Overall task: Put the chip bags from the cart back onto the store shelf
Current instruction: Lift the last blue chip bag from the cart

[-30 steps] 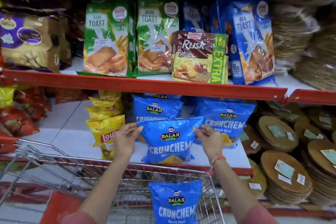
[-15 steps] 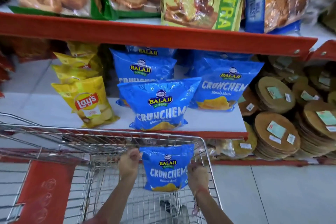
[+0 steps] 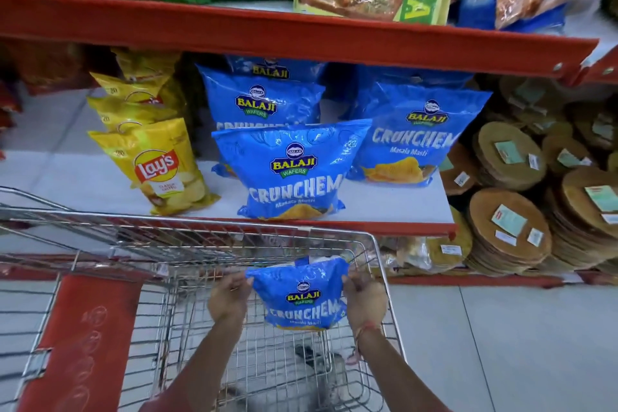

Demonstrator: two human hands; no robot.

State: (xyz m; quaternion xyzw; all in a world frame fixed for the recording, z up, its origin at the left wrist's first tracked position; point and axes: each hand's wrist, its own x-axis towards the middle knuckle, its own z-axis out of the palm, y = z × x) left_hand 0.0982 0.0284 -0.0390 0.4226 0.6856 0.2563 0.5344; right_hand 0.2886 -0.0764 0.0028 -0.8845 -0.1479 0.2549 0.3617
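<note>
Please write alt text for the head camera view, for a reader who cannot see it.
Both hands, left hand and right hand, hold a blue chip bag by its top corners inside a wire cart. Ahead, a store shelf carries more blue chip bags and yellow ones.

White shelf (image 3: 67, 177) (red front edge) carries yellow Lay's bags (image 3: 157, 164) left, blue Balaji bags (image 3: 294, 170) right.

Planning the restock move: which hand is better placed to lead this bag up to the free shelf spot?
Likely right. Both hands grip the bag in the cart, but the right hand sits below the bare shelf beside the front bag.
</note>
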